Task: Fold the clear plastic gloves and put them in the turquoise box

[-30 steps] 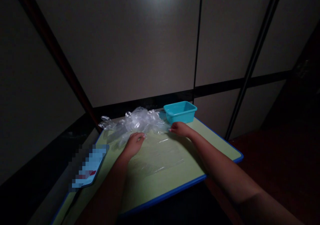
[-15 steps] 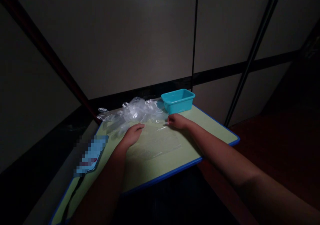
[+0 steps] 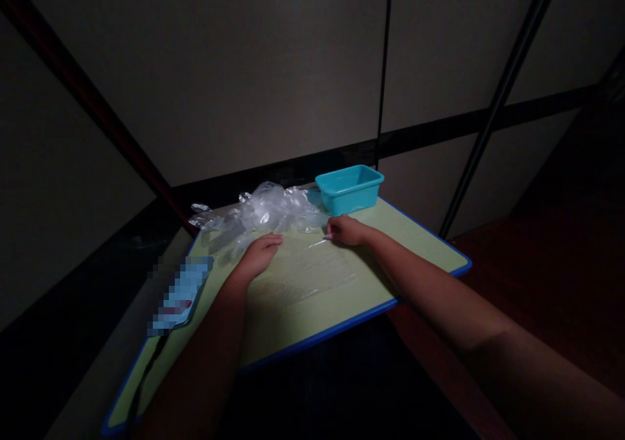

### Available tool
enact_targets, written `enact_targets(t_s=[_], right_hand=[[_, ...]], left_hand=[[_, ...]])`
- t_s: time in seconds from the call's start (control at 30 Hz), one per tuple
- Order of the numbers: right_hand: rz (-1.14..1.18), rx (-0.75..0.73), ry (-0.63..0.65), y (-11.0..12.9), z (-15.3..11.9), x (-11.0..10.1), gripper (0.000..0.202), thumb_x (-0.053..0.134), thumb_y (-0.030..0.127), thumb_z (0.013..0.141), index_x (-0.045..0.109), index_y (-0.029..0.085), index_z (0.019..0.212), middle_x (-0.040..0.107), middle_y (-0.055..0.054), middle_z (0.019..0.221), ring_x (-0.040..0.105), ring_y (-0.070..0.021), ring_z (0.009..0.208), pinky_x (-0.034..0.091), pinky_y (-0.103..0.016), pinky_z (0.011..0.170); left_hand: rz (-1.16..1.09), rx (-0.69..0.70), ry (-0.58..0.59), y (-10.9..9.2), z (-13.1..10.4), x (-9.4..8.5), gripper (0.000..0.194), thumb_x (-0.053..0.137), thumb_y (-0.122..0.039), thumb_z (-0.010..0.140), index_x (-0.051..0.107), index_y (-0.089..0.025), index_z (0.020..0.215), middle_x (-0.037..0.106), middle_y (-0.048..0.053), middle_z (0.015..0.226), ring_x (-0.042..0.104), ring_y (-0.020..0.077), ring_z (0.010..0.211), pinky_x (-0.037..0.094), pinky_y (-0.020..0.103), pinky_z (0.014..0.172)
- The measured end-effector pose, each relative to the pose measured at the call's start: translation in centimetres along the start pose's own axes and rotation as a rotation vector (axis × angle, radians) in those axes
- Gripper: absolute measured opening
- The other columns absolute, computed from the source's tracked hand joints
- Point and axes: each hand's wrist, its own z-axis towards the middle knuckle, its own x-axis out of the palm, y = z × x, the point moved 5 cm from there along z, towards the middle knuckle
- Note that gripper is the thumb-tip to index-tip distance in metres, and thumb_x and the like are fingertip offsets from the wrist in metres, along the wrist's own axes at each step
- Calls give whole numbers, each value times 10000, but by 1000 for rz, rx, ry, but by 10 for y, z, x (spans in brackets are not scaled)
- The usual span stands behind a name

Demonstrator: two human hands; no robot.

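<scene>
A flat clear plastic sheet lies on the light green table with a blue rim. My left hand rests on the sheet's far left corner, fingers curled down onto it. My right hand pinches the sheet's far right corner between thumb and fingers. Just beyond both hands lies a heap of crumpled clear plastic gloves. A teal plastic bin stands at the table's far edge, right of the heap and just past my right hand.
A blurred-out blue item with a dark cable lies at the table's left edge. Pale wall panels with dark frames rise right behind the table. A dark reddish floor lies to the right. The room is dim.
The view has shifted a little, so the table sits higher in the picture. Both hands stay on the sheet's far corners; the right fingers have closed on the corner.
</scene>
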Motion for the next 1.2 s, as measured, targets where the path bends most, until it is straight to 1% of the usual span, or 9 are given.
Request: enact_targets(t_s=[0.13,0.33,0.43,0.6,0.7,0.8,0.9,0.97,1.2], right_hand=[[-9,14,3,2,-1,-1,174,622,320,777,634,191,893,665,-35,878,549,-165,814,353,-223,649],[-64,45,28,3,0,1,174,606,346,785,642,202,875,666,-51,912,545,-201,875,347,-247,652],[-68,37,33,3,1,3,172,591,339,791,644,202,880,666,-59,930,542,-212,897,351,-253,665],[-61,27,4,2,0,3,131,552,273,805,643,208,873,666,-53,926,530,-220,925,347,-253,677],[-45,15,-11,2,1,3,152,534,291,824,638,202,889,665,-53,925,532,-208,901,345,-249,675],[-13,-3,-20,3,1,2,175,530,315,834,639,195,901,666,-52,911,539,-187,854,348,-240,668],[36,-25,-4,4,1,1,182,560,332,817,646,190,893,667,-42,871,548,-163,794,353,-225,655],[60,-35,4,4,1,1,187,597,335,791,652,186,890,666,-34,849,552,-151,771,357,-217,649],[135,-58,13,4,1,2,167,658,313,742,656,170,829,662,-14,794,549,-128,716,349,-207,623]], left_hand=[[60,-25,13,2,0,2,375,458,-212,726,689,-196,1021,588,24,1250,425,186,1262,255,337,1094],[36,-4,61,-4,-2,1,399,443,-218,731,683,-181,1048,599,32,1233,438,186,1253,263,355,1095],[33,4,52,-8,-4,-1,404,437,-218,730,684,-203,1049,595,16,1236,427,179,1261,265,365,1097],[2,15,2,-11,-7,-7,411,444,-215,723,684,-198,1056,590,18,1245,438,180,1251,267,347,1095],[-35,21,-30,-14,-9,-11,380,457,-229,724,699,-205,1015,609,16,1220,457,188,1235,276,343,1090],[-126,24,-69,-18,-12,-15,328,473,-294,752,716,-191,946,651,35,1149,507,195,1184,309,347,1067],[-248,-23,-106,-22,-15,-21,316,524,-365,741,726,-168,883,696,62,1041,550,217,1133,339,351,1038],[-306,-67,-122,-22,-17,-25,304,539,-369,730,732,-162,840,713,71,983,580,230,1088,361,352,1016],[-317,-105,-154,-26,-22,-37,344,479,-373,767,737,-148,725,728,84,901,637,246,964,393,376,978]])
